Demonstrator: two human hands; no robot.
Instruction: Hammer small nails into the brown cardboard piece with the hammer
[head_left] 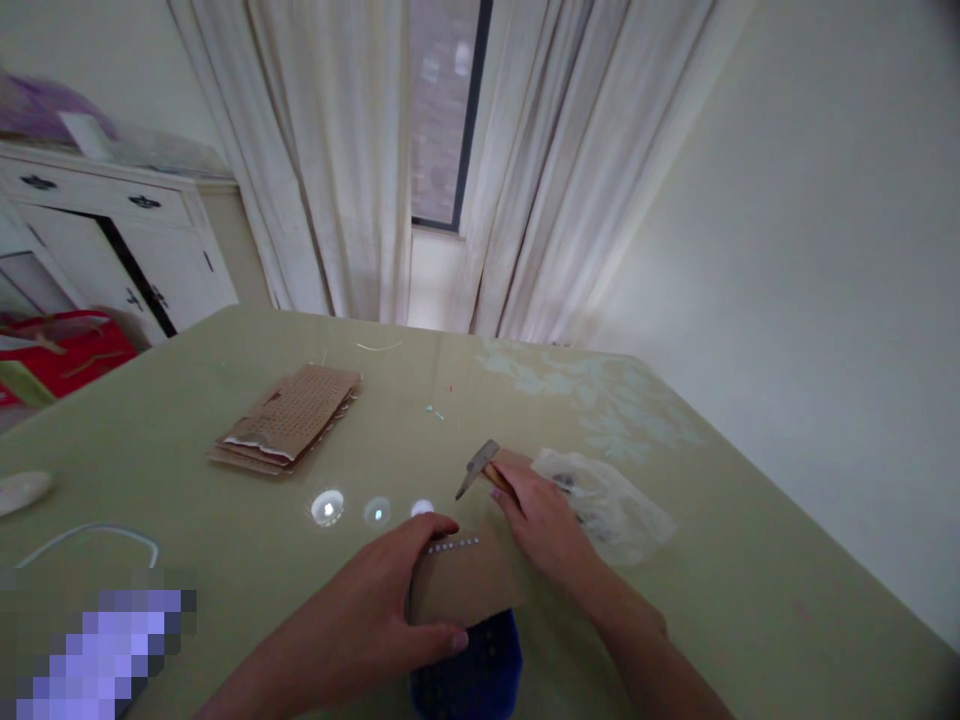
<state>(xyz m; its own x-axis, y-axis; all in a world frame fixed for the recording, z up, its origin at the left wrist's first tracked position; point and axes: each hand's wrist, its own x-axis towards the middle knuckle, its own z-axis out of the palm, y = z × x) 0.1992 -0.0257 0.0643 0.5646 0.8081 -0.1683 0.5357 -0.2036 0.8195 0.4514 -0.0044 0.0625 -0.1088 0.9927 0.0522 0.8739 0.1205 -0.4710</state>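
My left hand [379, 615] is wrapped round the left end of a brown cardboard piece [465, 585] that lies on a dark blue pad [480, 675]. A short row of small shiny nail heads [452, 546] runs along the cardboard's far edge. My right hand [544, 525] grips the wooden handle of a small hammer [480, 465], whose metal head is lifted just above and beyond the cardboard. Both hands work near the front middle of the olive-green table [187, 470].
A stack of perforated cardboard sheets [289, 420] lies at the table's back left. A clear plastic bag [607, 505] sits right of the hammer. A white cable [97, 535] and a pale object [22, 490] lie far left. Curtains [337, 150] and a white cabinet [112, 240] stand behind.
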